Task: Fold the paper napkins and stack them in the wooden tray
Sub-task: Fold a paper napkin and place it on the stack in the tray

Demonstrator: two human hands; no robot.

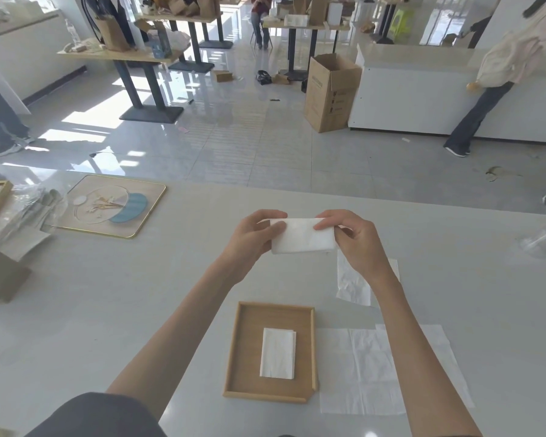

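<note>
Above the white table (139, 310) I hold a folded white napkin (300, 236) between both hands. My left hand (252, 238) pinches its left end and my right hand (353, 241) pinches its right end. Nearer to me sits the wooden tray (245, 348), with one folded napkin (278, 353) lying flat in its middle. Unfolded napkins (375, 370) are spread flat to the right of the tray. Another loose napkin (350, 282) lies under my right wrist, partly hidden by it.
A gold-rimmed tray with a glass plate (114, 205) lies at the far left, beside plastic-wrapped items (22, 216) and a brown box (0, 275). Crumpled plastic (542, 244) sits at the right edge. Beyond the table are people, tables and a cardboard box (331, 93).
</note>
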